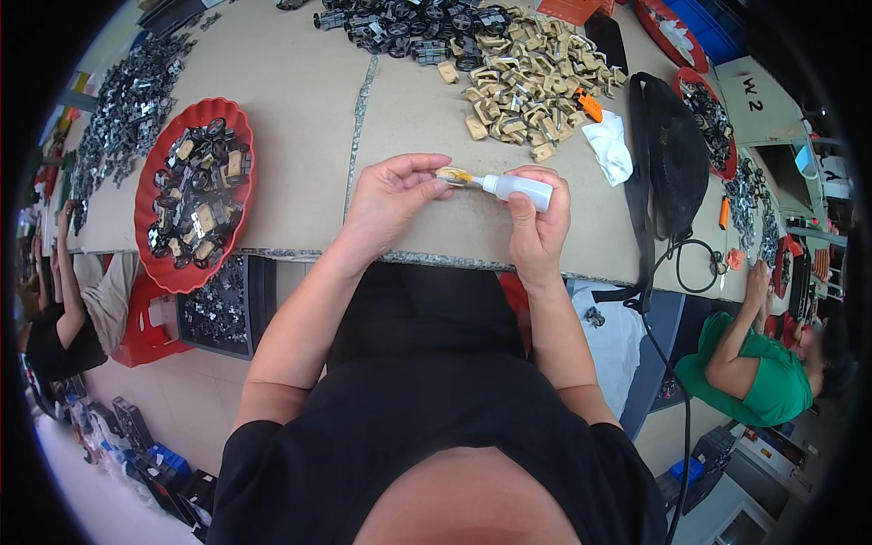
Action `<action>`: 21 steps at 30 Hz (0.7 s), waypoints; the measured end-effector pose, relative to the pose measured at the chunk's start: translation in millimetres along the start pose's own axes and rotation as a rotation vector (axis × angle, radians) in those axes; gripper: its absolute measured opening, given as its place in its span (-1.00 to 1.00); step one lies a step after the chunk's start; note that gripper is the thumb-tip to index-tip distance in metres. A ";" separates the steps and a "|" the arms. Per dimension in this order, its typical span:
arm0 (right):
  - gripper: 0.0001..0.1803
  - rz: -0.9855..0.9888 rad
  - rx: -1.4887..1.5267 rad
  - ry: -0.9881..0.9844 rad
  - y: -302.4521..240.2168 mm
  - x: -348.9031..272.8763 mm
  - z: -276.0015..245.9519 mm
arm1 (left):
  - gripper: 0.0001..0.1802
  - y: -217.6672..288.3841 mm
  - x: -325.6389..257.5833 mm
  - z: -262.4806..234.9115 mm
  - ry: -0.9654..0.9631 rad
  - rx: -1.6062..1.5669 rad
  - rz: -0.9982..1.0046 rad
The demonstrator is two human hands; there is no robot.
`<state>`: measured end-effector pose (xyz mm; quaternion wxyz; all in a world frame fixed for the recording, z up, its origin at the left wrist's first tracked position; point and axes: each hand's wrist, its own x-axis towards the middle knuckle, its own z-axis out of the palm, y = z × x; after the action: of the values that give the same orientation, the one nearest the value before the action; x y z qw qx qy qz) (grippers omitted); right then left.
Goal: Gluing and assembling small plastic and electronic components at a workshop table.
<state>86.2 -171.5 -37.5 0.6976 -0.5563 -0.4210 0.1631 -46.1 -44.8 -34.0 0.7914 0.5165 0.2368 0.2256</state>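
Over the table's near edge, my left hand (386,204) pinches a small tan plastic part (451,173) between thumb and fingertips. My right hand (540,222) is closed round a small white squeeze bottle (527,189), which lies nearly level. Its narrow nozzle points left and meets or nearly meets the tan part; whether they touch I cannot tell. Beyond my hands lies a heap of similar tan parts (536,77). Black toy car bases with wheels (413,27) are piled beside it at the far side.
A red scalloped tray (145,195) of tan and black parts stands left, before a heap of small grey parts (132,100). To the right lie a white tissue (609,150), an orange tool (589,104) and a black bag (668,145). A person in green (754,372) works farther right.
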 end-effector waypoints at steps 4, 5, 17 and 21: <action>-0.74 -0.010 -0.028 -0.003 -1.5 -0.1 0.7 | -0.71 0.8 -0.5 0.4 -0.003 -0.017 -0.004; -0.74 -0.015 -0.035 -0.005 -2.0 -0.3 0.8 | -0.71 0.7 -0.7 0.4 -0.003 -0.014 -0.002; -0.72 -0.055 -0.092 -0.006 -2.5 -1.5 0.5 | -0.70 0.7 0.3 0.7 0.002 -0.005 0.006; -0.72 -0.079 -0.132 -0.004 -0.8 -1.7 -0.1 | -0.71 0.8 -0.4 0.9 0.002 0.001 0.002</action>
<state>85.1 -173.0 -37.4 0.6645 -0.5838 -0.4539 0.1082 -46.0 -45.4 -32.9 0.7908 0.5167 0.2370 0.2269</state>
